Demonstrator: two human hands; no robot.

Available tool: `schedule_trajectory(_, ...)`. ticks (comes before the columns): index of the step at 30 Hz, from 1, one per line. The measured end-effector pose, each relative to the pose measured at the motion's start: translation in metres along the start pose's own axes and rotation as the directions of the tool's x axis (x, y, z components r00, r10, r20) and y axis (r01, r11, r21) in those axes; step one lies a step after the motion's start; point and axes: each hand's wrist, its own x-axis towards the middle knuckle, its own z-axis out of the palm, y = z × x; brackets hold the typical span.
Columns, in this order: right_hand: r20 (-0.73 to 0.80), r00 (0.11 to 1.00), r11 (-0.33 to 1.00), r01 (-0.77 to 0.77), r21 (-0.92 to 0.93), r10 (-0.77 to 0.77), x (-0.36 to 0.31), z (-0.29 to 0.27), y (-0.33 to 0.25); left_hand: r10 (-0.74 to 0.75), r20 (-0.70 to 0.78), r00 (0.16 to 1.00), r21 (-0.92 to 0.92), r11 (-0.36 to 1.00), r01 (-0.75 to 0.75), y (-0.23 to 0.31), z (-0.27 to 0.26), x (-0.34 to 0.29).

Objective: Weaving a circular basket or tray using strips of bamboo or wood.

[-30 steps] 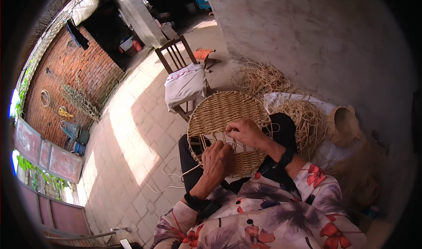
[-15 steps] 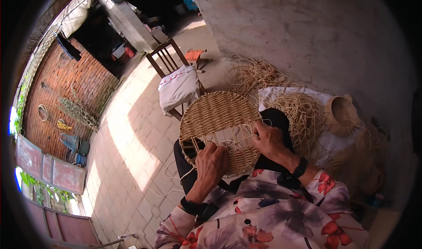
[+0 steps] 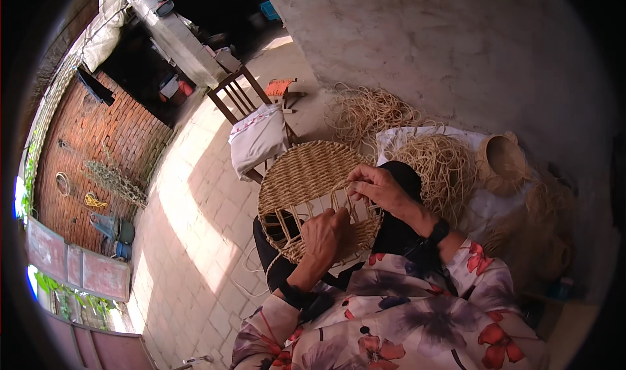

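Two bare hands at the open gap of a round woven panel

The right hand [image 3: 377, 188] pinches at the pale strands [image 3: 287, 224] on the gap's upper right side, thumb and fingertips together. The left hand [image 3: 325, 234] is just below it, curled over the gap's lower edge; its fingertips are hidden, so I cannot tell whether it grips strands or only presses. Both touch the round woven panel [image 3: 310, 169], tilted across the person's lap: tightly braided above, woven again below, bare strands between.

To my eye, this suits one hand steadying the frame while the other handles one strand at a time, evenly snug, without pulling neighbouring strands aside. The loose cord [image 3: 268, 267] at the panel's left is best kept free of the knee.

To the right, a heap of cord [image 3: 438, 171] lies on a white sheet [image 3: 490, 208]. Just beside it, a tan woven basket [image 3: 483, 162] leans with its mouth visible; its shadowed inside shows no contents I can name. Farther off, by the brick wall [image 3: 98, 135], is a blue bucket [image 3: 122, 250], too small to see into.
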Motion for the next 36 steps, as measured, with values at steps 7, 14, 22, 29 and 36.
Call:
schedule_trajectory(7,0.164,0.951,0.489,0.277,-0.827,-0.262,0.004,0.026,0.017,-0.083,0.162,0.983,0.090,0.994,0.069,0.011,-0.012,0.006)
schedule_trajectory(14,0.096,0.947,0.435,0.229,-0.871,-0.308,0.005,0.042,0.021,-0.180,0.180,0.967,-0.079,0.977,0.197,0.015,-0.025,0.005)
schedule_trajectory(22,0.090,0.941,0.449,0.238,-0.861,-0.326,0.000,0.055,0.023,-0.220,0.143,0.965,-0.150,0.959,0.241,0.013,-0.030,-0.010)
schedule_trajectory(29,0.144,0.916,0.253,0.250,-0.935,-0.373,-0.001,0.066,0.018,-0.280,0.131,0.951,-0.223,0.926,0.304,0.005,-0.026,-0.019)
schedule_trajectory(36,-0.024,0.912,0.595,0.246,-0.765,-0.409,-0.011,0.043,0.027,-0.183,0.145,0.972,-0.263,0.940,0.216,0.010,-0.028,-0.014)
